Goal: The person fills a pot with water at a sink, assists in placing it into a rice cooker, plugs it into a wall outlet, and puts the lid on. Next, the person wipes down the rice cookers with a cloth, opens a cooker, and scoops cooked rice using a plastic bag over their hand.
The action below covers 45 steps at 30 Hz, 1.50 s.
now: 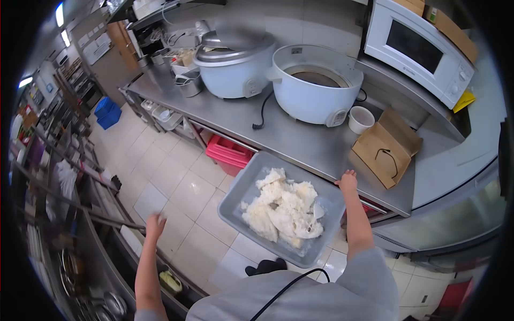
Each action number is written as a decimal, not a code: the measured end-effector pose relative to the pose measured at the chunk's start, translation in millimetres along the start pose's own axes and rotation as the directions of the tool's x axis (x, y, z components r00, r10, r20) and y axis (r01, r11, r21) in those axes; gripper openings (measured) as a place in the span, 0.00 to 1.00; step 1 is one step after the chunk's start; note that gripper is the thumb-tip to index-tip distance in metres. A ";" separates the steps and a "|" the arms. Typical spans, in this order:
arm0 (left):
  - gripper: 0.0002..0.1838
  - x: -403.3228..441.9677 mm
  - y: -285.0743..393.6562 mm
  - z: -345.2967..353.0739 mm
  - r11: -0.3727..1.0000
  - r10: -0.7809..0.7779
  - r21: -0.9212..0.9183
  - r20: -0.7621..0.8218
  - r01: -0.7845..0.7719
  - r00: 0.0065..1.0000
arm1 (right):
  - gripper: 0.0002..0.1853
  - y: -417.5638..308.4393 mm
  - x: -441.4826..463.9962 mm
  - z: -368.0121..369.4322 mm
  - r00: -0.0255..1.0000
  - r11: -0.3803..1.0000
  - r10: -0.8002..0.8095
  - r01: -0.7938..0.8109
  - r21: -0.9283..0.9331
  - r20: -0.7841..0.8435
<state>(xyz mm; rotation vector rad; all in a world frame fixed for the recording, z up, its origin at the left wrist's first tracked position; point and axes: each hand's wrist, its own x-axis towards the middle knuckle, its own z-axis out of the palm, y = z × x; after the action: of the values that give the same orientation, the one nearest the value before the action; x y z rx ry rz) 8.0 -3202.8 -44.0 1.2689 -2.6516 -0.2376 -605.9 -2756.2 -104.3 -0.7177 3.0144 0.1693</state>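
Observation:
A grey plastic tub (230, 202) holds a large heap of white cooked rice (284, 206), with a pale utensil partly in it at the right side. My right hand (348, 182) is at the tub's upper right corner, by the edge of the steel counter (316, 144), with its fingers somewhat apart and nothing visible in them. Out to the left, over the floor, my left hand (156, 224) is slightly blurred, and what its fingers do is hard to make out. Behind the tub stands an open white rice cooker (316, 99) without a lid.
A lidded rice cooker (230, 72), a metal pot (189, 85), a white cup (361, 120) and an open cardboard box (383, 150) stand on the counter. A microwave (417, 48) is above at right. Below are a red bin (227, 154) and, farther off, blue crates (107, 113).

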 end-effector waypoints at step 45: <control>0.08 439.4 397.2 -22.5 -0.223 0.869 -0.511 -0.490 -0.830 0.068 | 0.24 -300.9 -17.7 -94.2 0.400 -0.172 0.900 -0.037 0.984 0.172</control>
<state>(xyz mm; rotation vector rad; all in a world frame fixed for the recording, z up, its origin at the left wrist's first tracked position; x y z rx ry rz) -555.1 -3301.4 112.8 -1.0393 -2.2301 -0.9164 -455.5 -3026.1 -38.8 1.0253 2.4206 -2.3689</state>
